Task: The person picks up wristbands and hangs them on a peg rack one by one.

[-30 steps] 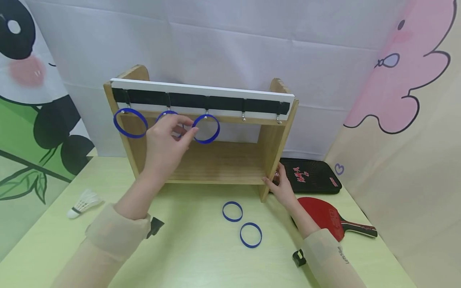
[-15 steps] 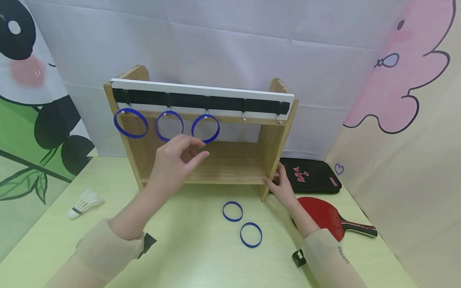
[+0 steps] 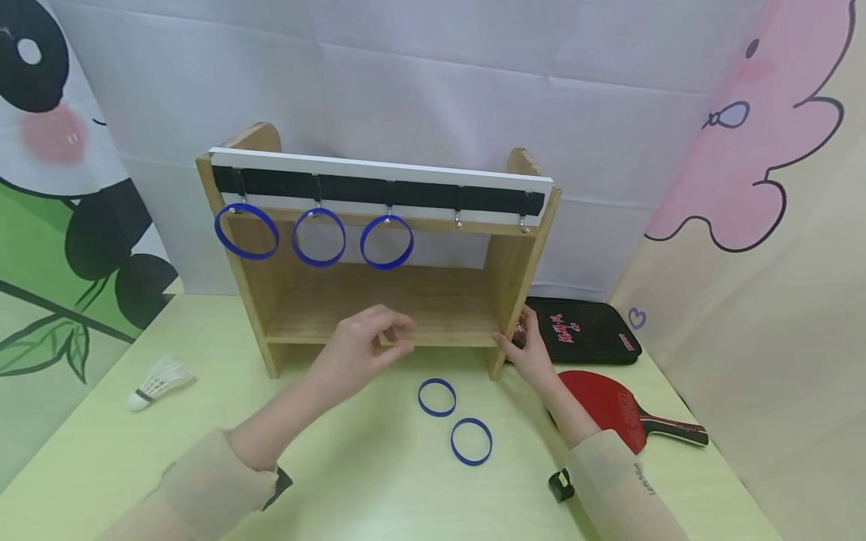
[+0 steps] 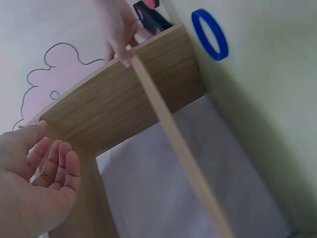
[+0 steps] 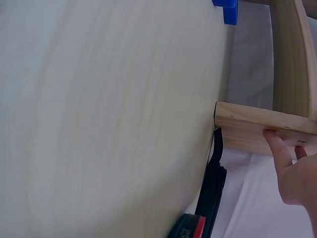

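Observation:
My left hand (image 3: 365,349) holds nothing, its fingers loosely bent in front of the lower edge of the wooden shelf (image 3: 419,304). With my right hand (image 3: 530,353) I grip the shelf's right side panel, thumb on the front edge, fingers at the outer face. Three blue rings hang from hooks on the black strip (image 3: 419,194): a left ring (image 3: 253,256), a middle ring (image 3: 318,263) and a right ring (image 3: 386,266). Two hooks to their right, including the end hook (image 3: 524,224), bear nothing. A farther ring (image 3: 436,415) and a nearer ring (image 3: 471,462) lie on the table.
Right of the shelf lie a black case (image 3: 588,330) and a red table tennis bat (image 3: 602,406), partly behind my right forearm. A shuttlecock (image 3: 158,383) lies on the table (image 3: 379,488) at the left. A white cloth wall (image 3: 419,83) stands behind the shelf.
My left hand has let go of the right hanging ring and moved down and to the right, away from the hooks. My right hand stays on the shelf's side.

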The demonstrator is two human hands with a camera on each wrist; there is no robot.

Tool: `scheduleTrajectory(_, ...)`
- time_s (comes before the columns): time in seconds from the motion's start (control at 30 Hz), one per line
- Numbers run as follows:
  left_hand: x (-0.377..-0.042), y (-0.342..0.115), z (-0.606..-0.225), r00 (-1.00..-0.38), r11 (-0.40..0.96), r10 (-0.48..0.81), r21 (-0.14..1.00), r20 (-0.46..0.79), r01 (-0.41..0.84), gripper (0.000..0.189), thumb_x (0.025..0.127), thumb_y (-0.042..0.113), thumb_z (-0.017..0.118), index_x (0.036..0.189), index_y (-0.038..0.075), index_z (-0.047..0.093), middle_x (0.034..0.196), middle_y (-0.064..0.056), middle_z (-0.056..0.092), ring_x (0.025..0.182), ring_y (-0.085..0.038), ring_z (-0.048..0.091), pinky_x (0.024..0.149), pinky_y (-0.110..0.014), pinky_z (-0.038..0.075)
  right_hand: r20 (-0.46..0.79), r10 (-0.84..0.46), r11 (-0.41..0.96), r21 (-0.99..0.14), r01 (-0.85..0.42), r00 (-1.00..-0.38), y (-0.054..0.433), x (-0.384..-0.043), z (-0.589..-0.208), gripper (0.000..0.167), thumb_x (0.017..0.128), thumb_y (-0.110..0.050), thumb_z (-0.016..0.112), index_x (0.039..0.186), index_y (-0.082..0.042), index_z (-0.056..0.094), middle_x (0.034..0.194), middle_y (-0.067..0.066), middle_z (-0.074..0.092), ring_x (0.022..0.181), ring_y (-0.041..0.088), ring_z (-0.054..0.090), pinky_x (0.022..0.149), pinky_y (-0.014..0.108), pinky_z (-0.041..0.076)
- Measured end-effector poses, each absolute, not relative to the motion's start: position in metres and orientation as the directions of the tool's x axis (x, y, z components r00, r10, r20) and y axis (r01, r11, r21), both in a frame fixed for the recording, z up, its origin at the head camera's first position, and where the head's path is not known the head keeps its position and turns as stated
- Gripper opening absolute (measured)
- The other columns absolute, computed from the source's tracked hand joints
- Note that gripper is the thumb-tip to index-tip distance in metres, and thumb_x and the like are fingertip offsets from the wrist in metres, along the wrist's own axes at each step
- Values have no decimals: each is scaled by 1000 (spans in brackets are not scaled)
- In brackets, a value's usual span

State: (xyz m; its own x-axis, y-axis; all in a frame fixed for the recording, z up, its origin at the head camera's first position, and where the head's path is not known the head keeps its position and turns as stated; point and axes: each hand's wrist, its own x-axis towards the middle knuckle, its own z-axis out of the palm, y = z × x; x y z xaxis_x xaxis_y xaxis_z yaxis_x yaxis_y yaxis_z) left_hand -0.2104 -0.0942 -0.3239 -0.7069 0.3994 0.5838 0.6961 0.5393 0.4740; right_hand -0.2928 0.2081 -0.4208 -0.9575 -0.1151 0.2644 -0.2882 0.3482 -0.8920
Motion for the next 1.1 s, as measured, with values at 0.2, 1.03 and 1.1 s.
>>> scheduleTrajectory(0.2,-223,-89,-355,-727,511,455,519,514,686,26,81,14,74,106,8,67,97,1,66,86,-12,59,73,-27,53,242,-114,339,-902,-267,-963,208,-291,-417,69,92,-16,61,145,-22,17,146,13,32,114,34,50,85,49,52)
scheduleTrajectory(1.03,-265,-75,-437,-671,518,733,544,116,660,17,83,11,72,100,8,68,87,1,65,76,-8,57,71,-21,50,251,-123,357,-891,-279,-960,209,-293,-419,70,92,-17,62,145,-22,17,144,14,33,113,34,51,85,49,52)
scheduleTrajectory(1.1,-268,-76,-439,-671,526,736,550,87,649,16,83,12,72,98,9,69,82,4,63,72,-7,54,69,-21,49,257,-133,353,-890,-288,-957,207,-288,-413,70,92,-14,61,146,-18,16,144,17,32,112,36,51,85,49,52)
